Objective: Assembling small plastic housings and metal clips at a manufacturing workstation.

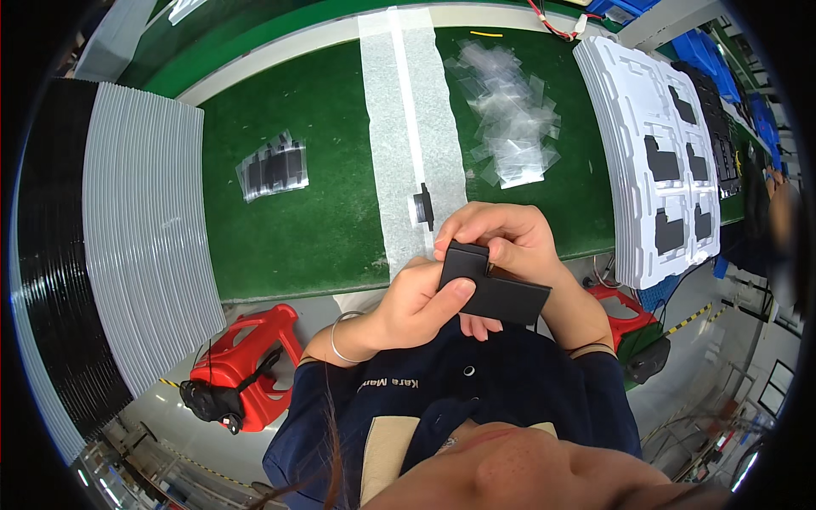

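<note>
Both my hands hold a black L-shaped flat part point(501, 299) above the table's near edge. My left hand point(418, 304) grips its left side, the thumb lying across the face. With curled fingers, my right hand point(510, 236) pinches the narrow upper end; the fingertips hide what they touch there. Just beyond my hands, a small black strip piece with a clear film point(422, 206) lies on the white paper runner point(393, 127). Left of the runner is a small stack of black strips on clear film point(274, 167). A heap of clear film pieces point(510, 110) spreads to its right.
White moulded trays point(616, 153), stacked at the right, hold several black L-shaped parts point(663, 159). Grey ribbed trays point(153, 204) stand at the left. The green table point(331, 229) lies between. Red stools point(255, 361) are below its edge. A yellow strip point(486, 34) lies at the back.
</note>
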Tool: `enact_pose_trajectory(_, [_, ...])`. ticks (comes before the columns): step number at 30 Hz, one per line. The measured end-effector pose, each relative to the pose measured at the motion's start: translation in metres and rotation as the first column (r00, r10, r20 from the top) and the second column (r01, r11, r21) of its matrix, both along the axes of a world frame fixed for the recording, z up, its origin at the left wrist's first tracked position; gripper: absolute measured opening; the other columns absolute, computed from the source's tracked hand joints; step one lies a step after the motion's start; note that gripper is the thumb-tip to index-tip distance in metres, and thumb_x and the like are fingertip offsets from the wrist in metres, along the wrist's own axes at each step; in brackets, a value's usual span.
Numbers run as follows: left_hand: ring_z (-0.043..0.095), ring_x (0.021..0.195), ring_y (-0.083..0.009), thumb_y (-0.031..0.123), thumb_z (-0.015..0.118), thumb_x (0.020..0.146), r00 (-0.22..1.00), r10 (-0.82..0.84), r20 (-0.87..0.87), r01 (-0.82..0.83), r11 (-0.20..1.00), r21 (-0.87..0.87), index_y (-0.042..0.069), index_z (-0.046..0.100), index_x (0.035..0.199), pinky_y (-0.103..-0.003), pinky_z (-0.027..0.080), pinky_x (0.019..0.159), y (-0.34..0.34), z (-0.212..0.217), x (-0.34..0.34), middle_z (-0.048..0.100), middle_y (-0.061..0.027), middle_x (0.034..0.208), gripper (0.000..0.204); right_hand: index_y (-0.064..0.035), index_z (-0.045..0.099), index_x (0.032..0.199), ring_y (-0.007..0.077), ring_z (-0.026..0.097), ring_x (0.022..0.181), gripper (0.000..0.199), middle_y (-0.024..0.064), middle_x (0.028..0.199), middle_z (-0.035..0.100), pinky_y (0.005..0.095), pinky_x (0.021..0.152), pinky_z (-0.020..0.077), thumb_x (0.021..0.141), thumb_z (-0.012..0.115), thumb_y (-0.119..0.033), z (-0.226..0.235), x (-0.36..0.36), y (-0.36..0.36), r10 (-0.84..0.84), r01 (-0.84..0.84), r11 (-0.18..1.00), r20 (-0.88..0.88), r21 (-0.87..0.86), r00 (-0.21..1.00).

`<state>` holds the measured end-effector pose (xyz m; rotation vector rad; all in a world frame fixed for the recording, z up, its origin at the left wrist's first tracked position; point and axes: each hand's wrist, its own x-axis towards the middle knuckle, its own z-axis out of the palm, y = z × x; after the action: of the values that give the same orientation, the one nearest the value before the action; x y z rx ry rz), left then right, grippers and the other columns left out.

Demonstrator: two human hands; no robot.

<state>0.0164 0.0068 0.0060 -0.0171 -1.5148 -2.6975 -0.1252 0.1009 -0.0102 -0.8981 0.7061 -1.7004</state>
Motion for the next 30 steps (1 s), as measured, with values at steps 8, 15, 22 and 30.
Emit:
enact_pose_trajectory(8, [0.063,0.072,-0.0169,0.013,0.034,0.095,0.937,0.348,0.014,-0.340,0.924,-0.175,-0.008,0.057,0.101,-0.026,0.053,0.064,0.001,-0.002,-0.004,0.064,-0.0156,0.093,0.031,0.0016,0.039,0.126,0.0257,0.055,0.099,0.056,0.0189,0.114,0.053,0.0357,0.085,0.0435,0.087,0.049,-0.038,0.020,-0.027,0.002,-0.142,0.153,0.982,-0.104,0.111,0.984])
enact_pose_trajectory(15, [0.063,0.071,-0.0168,0.012,0.034,0.094,0.952,0.304,0.046,-0.299,0.950,-0.089,-0.007,0.056,0.098,-0.026,0.053,0.063,-0.004,-0.003,0.003,0.064,-0.0142,0.089,0.029,0.0035,0.054,0.100,0.0114,0.054,0.079,0.028,0.0068,0.087,0.056,0.0240,0.071,0.0426,0.075,0.061,-0.008,0.033,-0.015,0.015,-0.032,0.214,0.881,-0.398,0.422,0.917])
enact_pose_trajectory(22, [0.062,0.067,-0.0144,0.009,0.035,0.094,0.968,0.252,-0.004,-0.251,0.963,-0.100,-0.007,0.056,0.094,-0.025,0.052,0.060,-0.010,-0.009,0.007,0.064,-0.0122,0.081,0.026,0.0033,0.052,0.097,0.0067,0.053,0.075,0.018,0.0044,0.084,0.057,0.0209,0.066,0.0429,0.080,0.058,0.000,0.018,0.003,0.027,-0.126,0.227,0.917,-0.302,0.329,0.945])
enact_pose_trajectory(30, [0.058,0.056,-0.0132,0.002,0.054,0.084,0.757,0.643,-0.115,-0.643,0.702,-0.306,-0.004,0.047,0.107,-0.022,0.046,0.054,-0.006,-0.016,0.003,0.061,-0.0074,0.069,0.025,0.0033,0.053,0.095,0.0037,0.049,0.063,0.016,0.0028,0.078,0.055,0.0176,0.055,0.0389,0.080,0.058,0.003,0.014,0.004,0.031,-0.134,0.256,0.902,-0.339,0.348,0.931])
